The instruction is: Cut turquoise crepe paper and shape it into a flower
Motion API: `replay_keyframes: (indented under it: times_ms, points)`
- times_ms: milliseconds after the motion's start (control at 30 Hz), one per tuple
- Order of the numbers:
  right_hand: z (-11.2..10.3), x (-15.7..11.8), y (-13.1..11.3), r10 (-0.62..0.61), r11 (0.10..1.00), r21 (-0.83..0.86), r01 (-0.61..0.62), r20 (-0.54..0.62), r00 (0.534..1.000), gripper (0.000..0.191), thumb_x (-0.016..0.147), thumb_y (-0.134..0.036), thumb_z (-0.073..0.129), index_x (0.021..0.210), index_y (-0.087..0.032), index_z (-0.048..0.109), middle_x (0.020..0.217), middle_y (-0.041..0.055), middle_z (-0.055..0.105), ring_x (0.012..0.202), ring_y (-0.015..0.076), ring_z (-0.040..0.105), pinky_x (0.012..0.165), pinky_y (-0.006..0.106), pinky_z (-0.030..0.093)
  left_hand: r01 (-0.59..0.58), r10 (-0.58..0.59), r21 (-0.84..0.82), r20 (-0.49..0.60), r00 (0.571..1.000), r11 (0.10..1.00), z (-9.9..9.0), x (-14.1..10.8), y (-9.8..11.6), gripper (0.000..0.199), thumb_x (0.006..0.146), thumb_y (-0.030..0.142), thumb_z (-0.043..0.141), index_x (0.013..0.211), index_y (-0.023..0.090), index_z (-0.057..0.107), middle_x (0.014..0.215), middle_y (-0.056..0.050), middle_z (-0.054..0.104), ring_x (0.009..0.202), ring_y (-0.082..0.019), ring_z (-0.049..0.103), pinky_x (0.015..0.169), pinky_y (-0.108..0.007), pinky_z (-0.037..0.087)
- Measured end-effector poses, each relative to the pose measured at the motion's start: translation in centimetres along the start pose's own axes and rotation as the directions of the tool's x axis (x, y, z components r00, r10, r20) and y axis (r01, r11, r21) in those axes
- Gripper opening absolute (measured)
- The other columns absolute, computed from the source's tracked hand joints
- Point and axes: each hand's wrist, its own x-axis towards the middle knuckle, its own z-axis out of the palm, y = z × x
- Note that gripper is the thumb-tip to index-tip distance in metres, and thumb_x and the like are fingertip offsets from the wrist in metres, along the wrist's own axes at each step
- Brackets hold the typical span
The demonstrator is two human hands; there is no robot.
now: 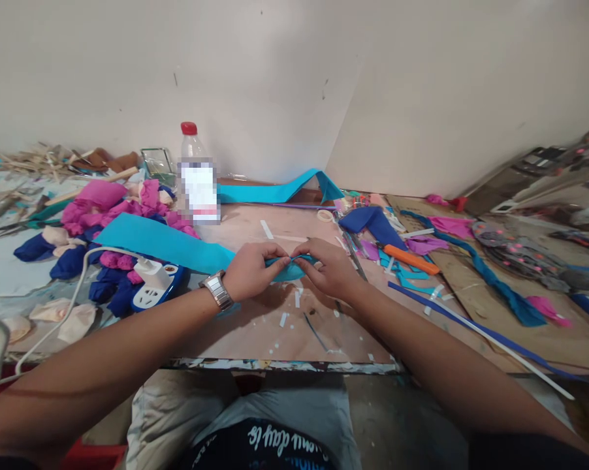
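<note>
A long turquoise strip (164, 243), which looks like crepe paper or thin fabric, runs from the left over the pile of flowers to my hands. My left hand (253, 269), with a metal watch on the wrist, pinches the strip between thumb and fingers. Close beside it, my right hand (331, 266) pinches the same strip, and the fingertips of both hands nearly meet. Between them the strip is gathered, and a fold of it hangs just below the fingers. The far fingers of each hand are partly hidden.
A red-capped bottle (189, 147) stands near the wall. On the left are pink and dark blue crumpled pieces (103, 215) and a power strip (150, 295) with a plugged-in charger. To the right lie an orange cutter (412, 259), a white stick (505, 349) and cardboard (463, 274).
</note>
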Motion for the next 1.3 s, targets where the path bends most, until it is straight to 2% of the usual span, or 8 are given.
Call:
replay_keyframes:
  times_ms: [233,533,733,1067,1200,1300]
  points:
    - [0.12,-0.08,-0.14,0.093,0.994,0.056,-0.096,0.049,0.994,0.010,0.095,-0.026,0.062,0.100,-0.021,0.068,0.095,0.0072,0.073,0.089,0.0225,0.067,0.079,0.035,0.050,-0.065,0.069,0.176,-0.019,0.997,0.982,0.17,-0.32,0.00,0.026,0.099,0.038,0.055,0.099,0.022,0.076,0.094,-0.001,0.080,0.084,-0.019,0.072,0.076,-0.030,0.048]
    - [0.20,-0.10,-0.44,0.124,0.990,0.054,-0.127,0.051,0.991,0.009,0.095,-0.027,0.060,0.098,-0.021,0.067,0.095,0.0070,0.073,0.089,0.0225,0.067,0.079,0.036,0.050,-0.103,0.113,0.330,-0.012,0.993,0.938,0.46,-0.49,-0.38,0.027,0.101,0.038,0.052,0.103,0.023,0.074,0.094,-0.005,0.078,0.085,-0.022,0.070,0.075,-0.032,0.047]
    - [0.14,-0.10,-0.40,0.118,0.991,0.061,-0.119,0.027,0.993,0.010,0.095,-0.029,0.063,0.098,-0.021,0.068,0.094,0.0067,0.073,0.089,0.0220,0.067,0.081,0.035,0.050,-0.102,0.110,0.278,-0.013,0.994,0.955,0.31,-0.42,-0.39,0.026,0.101,0.037,0.053,0.104,0.022,0.073,0.096,-0.006,0.078,0.091,-0.022,0.071,0.081,-0.033,0.049]
    - [0.17,-0.09,-0.64,0.106,0.994,0.018,-0.106,0.006,0.994,0.008,0.095,-0.027,0.062,0.097,-0.021,0.066,0.093,0.0067,0.072,0.088,0.0221,0.066,0.079,0.035,0.049,-0.096,0.101,0.202,-0.014,0.995,0.975,0.41,-0.29,-0.39,0.027,0.102,0.039,0.052,0.104,0.022,0.073,0.098,-0.004,0.079,0.089,-0.021,0.072,0.079,-0.032,0.048]
    - [0.22,-0.11,-0.63,0.102,0.995,0.001,-0.102,-0.025,0.994,0.007,0.094,-0.028,0.064,0.096,-0.022,0.066,0.091,0.0060,0.072,0.087,0.0219,0.066,0.078,0.035,0.049,-0.092,0.098,0.219,-0.014,0.995,0.971,0.29,-0.33,-0.28,0.026,0.102,0.038,0.052,0.104,0.023,0.073,0.099,-0.004,0.079,0.090,-0.022,0.073,0.078,-0.032,0.048]
    - [0.13,-0.09,-0.71,0.095,0.995,-0.009,-0.095,-0.004,0.996,0.007,0.094,-0.027,0.062,0.096,-0.021,0.065,0.091,0.0067,0.071,0.086,0.0222,0.065,0.078,0.035,0.049,-0.096,0.101,0.242,-0.009,0.995,0.966,0.32,-0.38,-0.20,0.025,0.102,0.038,0.053,0.104,0.023,0.073,0.099,-0.003,0.079,0.090,-0.022,0.073,0.078,-0.032,0.048]
